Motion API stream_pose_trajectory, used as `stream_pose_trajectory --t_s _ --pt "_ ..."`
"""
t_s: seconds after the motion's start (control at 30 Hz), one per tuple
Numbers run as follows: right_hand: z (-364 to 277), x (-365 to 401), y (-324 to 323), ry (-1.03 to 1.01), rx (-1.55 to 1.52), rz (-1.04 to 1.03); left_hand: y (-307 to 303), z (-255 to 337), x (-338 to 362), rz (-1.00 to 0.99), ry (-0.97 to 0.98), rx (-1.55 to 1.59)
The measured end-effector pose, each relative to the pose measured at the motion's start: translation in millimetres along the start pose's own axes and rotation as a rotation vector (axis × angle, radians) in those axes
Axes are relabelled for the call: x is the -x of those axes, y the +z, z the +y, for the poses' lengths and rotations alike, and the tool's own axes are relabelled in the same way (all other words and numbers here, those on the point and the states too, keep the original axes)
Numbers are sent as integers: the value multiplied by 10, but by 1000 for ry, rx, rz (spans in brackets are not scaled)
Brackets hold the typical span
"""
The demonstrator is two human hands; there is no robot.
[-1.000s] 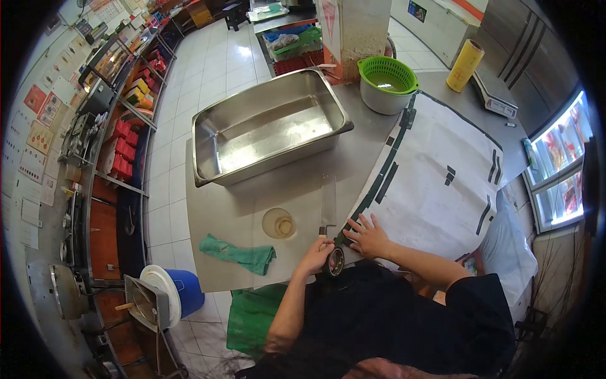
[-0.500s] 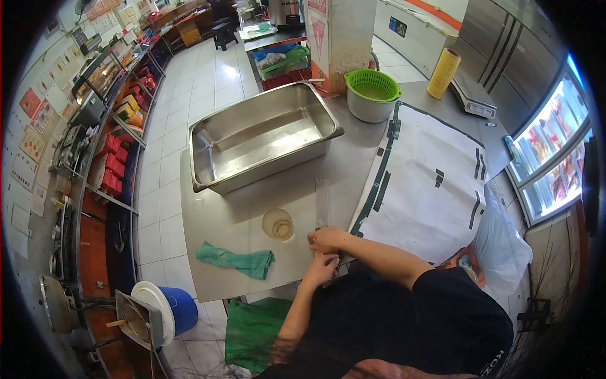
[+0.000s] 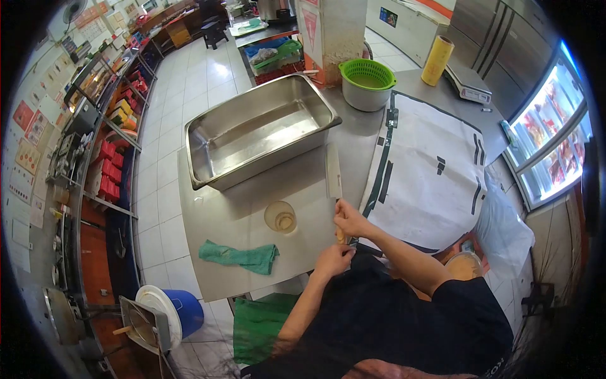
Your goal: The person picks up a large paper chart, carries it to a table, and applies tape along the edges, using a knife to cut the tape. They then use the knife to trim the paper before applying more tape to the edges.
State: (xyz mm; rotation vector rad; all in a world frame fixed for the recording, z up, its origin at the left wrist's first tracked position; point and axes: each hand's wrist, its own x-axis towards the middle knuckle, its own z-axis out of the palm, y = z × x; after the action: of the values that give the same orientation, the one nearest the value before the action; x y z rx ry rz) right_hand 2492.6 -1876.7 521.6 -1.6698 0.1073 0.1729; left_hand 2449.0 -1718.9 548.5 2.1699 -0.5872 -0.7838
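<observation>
Tabletop point(image 3: 221, 221): right fingers point(image 3: 343, 218) clasp a knife point(image 3: 334, 174), now farther forward; left fingers' point(image 3: 344, 250) hold unclear.

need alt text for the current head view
The right hand grips a long silver knife with a tan handle, the left hand at the handle's end, over a grey metal table. Nearby: a deep rectangular steel pan, a green cloth and a white dark-edged sheet.

White tiled floor point(image 3: 202, 82) — glass-doored fridge point(image 3: 548, 129), brightly lit
</observation>
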Motion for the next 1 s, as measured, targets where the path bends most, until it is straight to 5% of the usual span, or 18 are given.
stream_pose_trajectory --t_s 0.07,0.17,0.3,0.7,1.0 --pt "-60 19 -126 0 1 46 30 -178 -21 -1 -27 -12" --pt "-673 390 -372 299 223 -36 -47 -283 -28 -36 -121 63" --pt "-201 999 -333 95 238 106 -334 -138 -167 36 -132 126" --pt "425 1429 81 130 223 79 -500 -398 -237 233 -198 26" --pt "572 1147 291 192 -48 77 -521 -376 -21 -44 -254 -236"
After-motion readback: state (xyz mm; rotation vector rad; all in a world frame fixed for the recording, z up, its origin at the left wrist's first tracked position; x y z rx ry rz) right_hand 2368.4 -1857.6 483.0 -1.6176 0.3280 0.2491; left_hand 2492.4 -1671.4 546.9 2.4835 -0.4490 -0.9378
